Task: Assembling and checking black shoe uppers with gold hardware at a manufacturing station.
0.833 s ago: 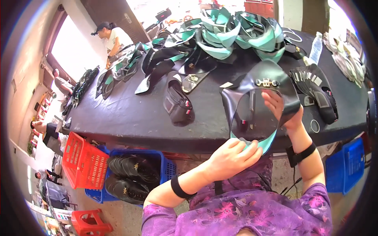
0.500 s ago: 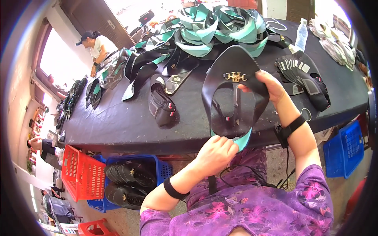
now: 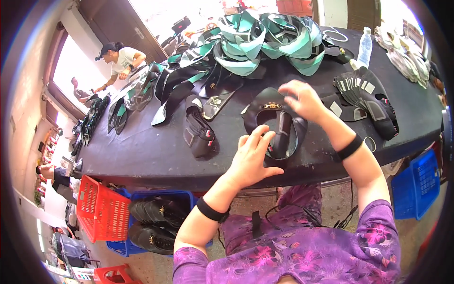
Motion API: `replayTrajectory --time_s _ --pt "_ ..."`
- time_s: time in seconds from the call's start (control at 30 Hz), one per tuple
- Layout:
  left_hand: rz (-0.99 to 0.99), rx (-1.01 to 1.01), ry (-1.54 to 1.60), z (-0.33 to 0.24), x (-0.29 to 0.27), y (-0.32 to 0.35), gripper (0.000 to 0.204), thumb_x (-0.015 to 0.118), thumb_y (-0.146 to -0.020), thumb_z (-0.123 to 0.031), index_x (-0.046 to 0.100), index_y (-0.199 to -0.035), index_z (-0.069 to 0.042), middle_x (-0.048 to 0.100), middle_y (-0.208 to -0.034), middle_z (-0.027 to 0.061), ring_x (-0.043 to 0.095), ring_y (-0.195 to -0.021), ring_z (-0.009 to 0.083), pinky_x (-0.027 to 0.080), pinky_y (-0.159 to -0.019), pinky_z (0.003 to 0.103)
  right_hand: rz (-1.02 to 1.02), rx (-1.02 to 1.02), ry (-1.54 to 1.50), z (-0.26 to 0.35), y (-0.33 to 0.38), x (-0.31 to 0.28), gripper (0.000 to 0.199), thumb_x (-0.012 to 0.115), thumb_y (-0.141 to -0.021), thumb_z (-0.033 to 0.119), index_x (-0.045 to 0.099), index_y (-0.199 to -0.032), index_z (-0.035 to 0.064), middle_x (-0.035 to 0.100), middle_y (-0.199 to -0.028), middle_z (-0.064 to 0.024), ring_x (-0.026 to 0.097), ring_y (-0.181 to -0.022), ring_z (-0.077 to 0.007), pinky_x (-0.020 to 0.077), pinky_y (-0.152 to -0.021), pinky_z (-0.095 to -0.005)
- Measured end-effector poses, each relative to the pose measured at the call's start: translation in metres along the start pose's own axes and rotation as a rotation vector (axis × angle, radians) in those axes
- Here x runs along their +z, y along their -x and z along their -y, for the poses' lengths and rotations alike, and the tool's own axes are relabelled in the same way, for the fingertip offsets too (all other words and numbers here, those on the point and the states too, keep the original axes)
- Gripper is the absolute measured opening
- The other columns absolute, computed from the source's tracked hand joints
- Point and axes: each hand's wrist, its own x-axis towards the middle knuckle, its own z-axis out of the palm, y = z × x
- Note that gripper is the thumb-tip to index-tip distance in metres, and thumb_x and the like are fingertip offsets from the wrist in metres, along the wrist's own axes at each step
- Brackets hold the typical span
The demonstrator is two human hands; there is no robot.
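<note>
- A long, dark table (image 3: 142, 151) stretches across a bright room.
- The black shoe piece (image 3: 266, 98) lies on the table, between the two hands. It has a gold buckle (image 3: 272, 106) at its far end and a big hole in the middle.
- The left hand (image 3: 249, 158) is at the near left side of the black shoe piece. Its fingers are spread wide and grip nothing.
- The right hand (image 3: 305, 102) is at the far right side of the black shoe piece. Its fingers are loosely bent, with the thumb apart, and have let go too. I cannot tell if either hand still touches the piece.
- Half a second ago both hands held the black shoe piece up, and the left hand pinched its green end. Now it is down and the green end does not show.
- Left of the black shoe piece is a bundle of dark pieces (image 3: 199, 130).
- Right of it is a fan of dark pieces (image 3: 373, 106) with pale patches.
- Beyond it sits a big heap of black and green pieces (image 3: 246, 54).
- Far to its right, past the fan, are a clear bottle (image 3: 364, 47) and some white cloths (image 3: 402, 57).
- Lower than it, to the left, are a red basket (image 3: 92, 217) and a blue basket (image 3: 194, 202) holding more black pieces (image 3: 158, 213).
- Far off to its left, a worker (image 3: 124, 59) wears a cap.
</note>
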Motion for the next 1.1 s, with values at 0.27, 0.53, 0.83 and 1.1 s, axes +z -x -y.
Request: replayTrajectory --time_s 0.27,0.53,0.83,1.1 --pt "0.182 -0.001 -0.081 0.02 -0.005 -0.018 0.064 0.073 -0.054 -0.048 0.057 -0.096 -0.003 0.049 -0.108 0.0098 0.044 -0.104 0.0245 0.028 -0.088 0.036 0.59 -0.253 0.124 0.065 0.019 -0.001 0.033 0.066 -0.065 0.023 0.057 -0.091 0.007 0.052 -0.098 -0.0067 0.05 -0.091 -0.0216 0.0375 -0.079 -0.0327" --pt "0.072 0.064 -0.078 0.014 0.002 -0.007 0.056 0.07 -0.055 -0.052 0.06 -0.086 -0.006 0.05 -0.105 0.0083 0.044 -0.101 0.0255 0.028 -0.086 0.037 0.718 -0.167 0.104 0.066 0.021 0.014 0.019 0.062 -0.066 0.023 0.059 -0.075 0.0061 0.058 -0.073 -0.0091 0.058 -0.073 -0.0282 0.0443 -0.061 -0.038" --pt "0.163 0.092 -0.115 -0.002 0.008 -0.012 0.047 0.067 -0.058 -0.05 0.058 -0.074 -0.007 0.053 -0.078 0.0057 0.05 -0.08 0.0219 0.033 -0.077 0.033 0.731 -0.143 -0.034 0.072 0.044 -0.015 0.009 0.059 -0.071 0.017 0.062 -0.074 0.0089 0.058 -0.077 -0.0021 0.054 -0.07 -0.0209 0.0378 -0.069 -0.0323" --pt "0.283 0.135 -0.014 0.006 0.004 -0.014 0.033 0.067 -0.064 -0.038 0.06 -0.076 -0.008 0.055 -0.073 0.0066 0.054 -0.071 0.0245 0.039 -0.067 0.034 0.717 -0.259 -0.19 0.065 0.05 -0.02 0.039 0.066 -0.07 0.033 0.057 -0.094 0.0033 0.054 -0.092 -0.012 0.049 -0.089 -0.0314 0.0396 -0.079 -0.0379"
